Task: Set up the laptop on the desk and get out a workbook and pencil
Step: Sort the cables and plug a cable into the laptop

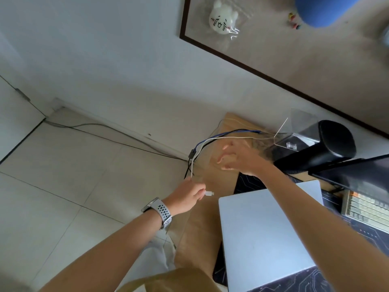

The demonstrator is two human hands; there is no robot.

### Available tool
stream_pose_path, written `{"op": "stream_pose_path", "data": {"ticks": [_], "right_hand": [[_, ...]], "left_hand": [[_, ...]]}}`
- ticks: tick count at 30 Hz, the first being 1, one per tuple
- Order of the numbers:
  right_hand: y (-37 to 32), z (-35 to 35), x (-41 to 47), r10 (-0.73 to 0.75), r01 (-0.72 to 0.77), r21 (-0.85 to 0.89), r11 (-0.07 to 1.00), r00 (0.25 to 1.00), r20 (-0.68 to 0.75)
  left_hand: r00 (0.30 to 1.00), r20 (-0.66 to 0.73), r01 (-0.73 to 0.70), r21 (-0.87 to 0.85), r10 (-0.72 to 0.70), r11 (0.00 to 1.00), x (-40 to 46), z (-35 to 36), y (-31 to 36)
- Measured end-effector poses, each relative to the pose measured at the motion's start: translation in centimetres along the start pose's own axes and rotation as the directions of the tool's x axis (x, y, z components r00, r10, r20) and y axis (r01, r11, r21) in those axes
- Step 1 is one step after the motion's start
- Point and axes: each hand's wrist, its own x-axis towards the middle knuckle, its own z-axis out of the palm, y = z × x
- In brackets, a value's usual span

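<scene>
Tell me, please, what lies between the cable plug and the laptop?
In the head view, only bare desk lies between the plug, pinched by the left hand, and the closed laptop.

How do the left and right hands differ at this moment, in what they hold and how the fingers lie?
The left hand pinches the white cable near its plug; the right hand holds nothing. Left fingers are curled around the cable; right fingers are spread and loosely bent. The left wrist wears a watch; the right wrist is bare. The right arm crosses above the closed laptop; the left stays beside it. Both hands are near the desk's left edge.
</scene>
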Motion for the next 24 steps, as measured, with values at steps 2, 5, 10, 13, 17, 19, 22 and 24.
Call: {"op": "stream_pose_path", "data": {"ticks": [2,5,10,13,17,19,22,24], "right_hand": [[0.3,0.6,-0.7,0.035,-0.034,-0.017,0.999,0.995,0.094],[0.8,1.5,-1.9,0.057,-0.057,-0.009,0.998,0.985,0.165],[1.0,2.9,-3.2,0.054,-0.055,-0.005,0.998,0.945,0.321],[1.2,3.8,-3.8,0.055,-0.035,-0.063,0.997,0.932,0.359],[2.0,5.0,-4.9,0.051,-0.05,-0.009,0.999,0.945,0.322],[2.3,5.5,-5.3,0.043,-0.051,0.018,0.999,0.955,0.293],[2.6,6.0,-5.3,0.023,-0.025,0.004,1.0,0.965,0.26],[2.6,6.2,-5.4,0.011,-0.012,0.004,1.0,0.972,0.235]], "left_hand": [[1.0,-0.009,-0.014,-0.007,0.014,1.0,0.0,0.5,-0.1],[1.0,-0.02,-0.025,-0.046,0.025,0.999,-0.4,1.5,-0.1],[0.996,-0.084,0.009,-0.133,-0.021,0.991,-1.8,2.9,0.2],[0.987,-0.152,0.021,-0.151,-0.044,0.988,-2.9,4.0,1.1],[0.968,-0.23,0.052,-0.199,-0.098,0.979,-3.9,5.9,1.8],[0.954,-0.271,0.068,-0.212,-0.125,0.975,-4.2,6.7,1.8],[0.936,-0.32,0.076,-0.23,-0.149,0.97,-4.2,7.3,1.8],[0.922,-0.354,0.08,-0.217,-0.155,0.973,-4.2,7.4,1.8]]}}
